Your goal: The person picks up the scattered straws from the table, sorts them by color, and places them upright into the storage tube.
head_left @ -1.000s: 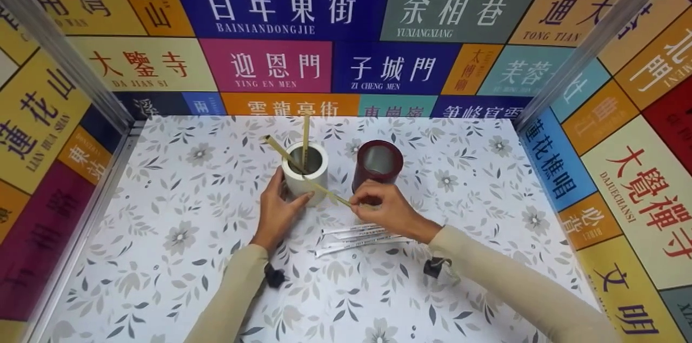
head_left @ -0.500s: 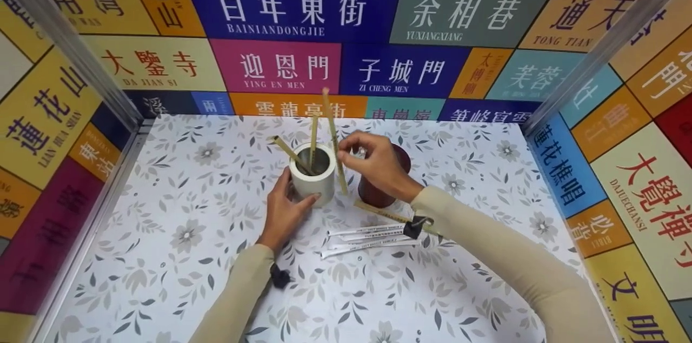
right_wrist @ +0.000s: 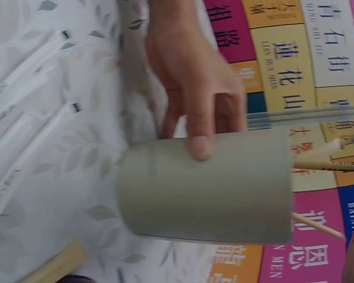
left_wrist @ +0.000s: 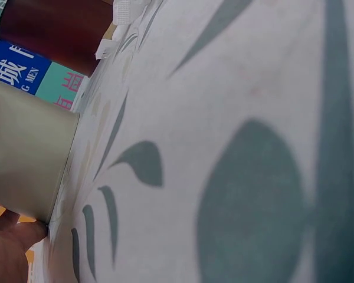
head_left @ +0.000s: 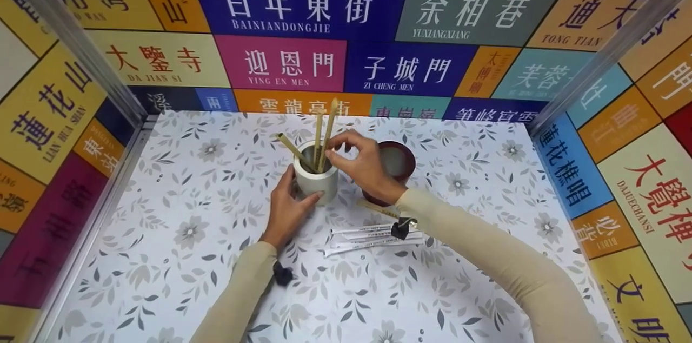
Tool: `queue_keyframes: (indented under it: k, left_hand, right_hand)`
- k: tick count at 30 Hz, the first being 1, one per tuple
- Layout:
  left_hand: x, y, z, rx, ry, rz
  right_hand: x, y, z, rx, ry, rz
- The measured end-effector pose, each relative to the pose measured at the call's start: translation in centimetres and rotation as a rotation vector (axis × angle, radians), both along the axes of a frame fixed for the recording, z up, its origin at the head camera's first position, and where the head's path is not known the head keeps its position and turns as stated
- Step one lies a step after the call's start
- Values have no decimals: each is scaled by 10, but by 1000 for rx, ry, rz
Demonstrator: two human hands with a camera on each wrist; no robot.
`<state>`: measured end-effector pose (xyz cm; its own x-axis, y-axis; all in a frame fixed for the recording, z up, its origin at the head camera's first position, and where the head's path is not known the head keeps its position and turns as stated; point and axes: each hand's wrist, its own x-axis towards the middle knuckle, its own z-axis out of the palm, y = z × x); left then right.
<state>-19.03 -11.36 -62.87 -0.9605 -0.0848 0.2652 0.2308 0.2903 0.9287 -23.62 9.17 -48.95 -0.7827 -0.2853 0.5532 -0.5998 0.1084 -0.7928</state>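
Observation:
My left hand (head_left: pixel 289 208) grips the side of an upright off-white cup (head_left: pixel 319 186), thumb in front and fingers behind. Close at the cup's rim, my right hand (head_left: pixel 359 162) pinches a thin bamboo stick (head_left: pixel 331 121), its lower end inside the cup. Two other bamboo sticks lean in there, one nearly upright (head_left: pixel 318 129), one tilted left (head_left: pixel 289 144). The right wrist view shows the cup wall (right_wrist: pixel 206 188) with the left thumb across it and stick ends (right_wrist: pixel 318 225) past its mouth. In the left wrist view, fingers (left_wrist: pixel 26 233) sit at the cup's base.
A dark red cup (head_left: pixel 397 162) stands just right of the white one, partly behind my right hand. In front of it lies a bamboo stick (head_left: pixel 378 208). Several slim white printed sticks (head_left: pixel 373 243) lie nearer me on the floral tabletop (head_left: pixel 216 289). Sign-covered panels (head_left: pixel 303 2) enclose the table.
My right hand has moved up and left from before the red cup, turning the bamboo stick upright and bringing its lower end into the white cup. My left hand still holds the cup.

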Motion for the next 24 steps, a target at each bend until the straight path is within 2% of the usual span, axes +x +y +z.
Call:
queue_keyframes:
  k: [5, 12, 17, 20, 24]
  left_hand:
    - [0, 2, 1, 11, 8, -16]
    - [1, 4, 2, 45, -1, -21]
    - [0, 3, 1, 29, -8, -19]
    - [0, 2, 1, 22, -18, -8]
    - [0, 1, -1, 34, -19, -8]
  right_hand:
    - [11, 10, -17, 98, -27, -5]
    - [39, 40, -34, 120, -20, 61]
    - [62, 69, -55, 135, -69, 92]
    - [69, 85, -72, 166, -89, 78]
    - [74, 109, -99, 218, -113, 15]
